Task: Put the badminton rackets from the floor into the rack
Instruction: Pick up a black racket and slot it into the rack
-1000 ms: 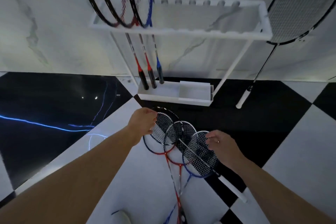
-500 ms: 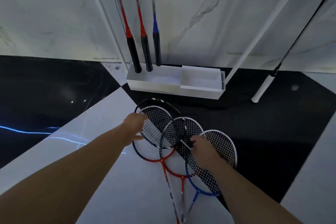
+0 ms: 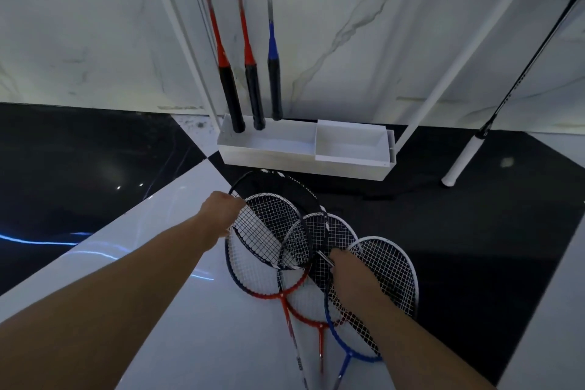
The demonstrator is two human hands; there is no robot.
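Note:
Several badminton rackets lie overlapped on the floor in front of the rack: a black-framed one (image 3: pixel 285 187) at the top, two red-framed ones (image 3: pixel 269 291) in the middle, a blue one (image 3: pixel 345 348) and a white-framed one (image 3: pixel 399 266) at the right. My left hand (image 3: pixel 221 212) grips the left rim of the black racket's head. My right hand (image 3: pixel 351 275) rests on the heads in the middle, fingers closed on a silvery shaft. The white rack (image 3: pixel 304 158) stands against the wall with three rackets (image 3: pixel 250 79) hanging in it, handles in the bottom tray.
Another racket (image 3: pixel 468 152) with a white grip leans against the wall at the right of the rack. The rack's slanted white legs (image 3: pixel 443 85) run up on both sides. The floor has black and white tiles; a marble wall stands behind.
My view has dropped lower and closer to the floor pile. Both hands have come down onto the racket heads; the left has closed on the black rim, the right on a shaft.

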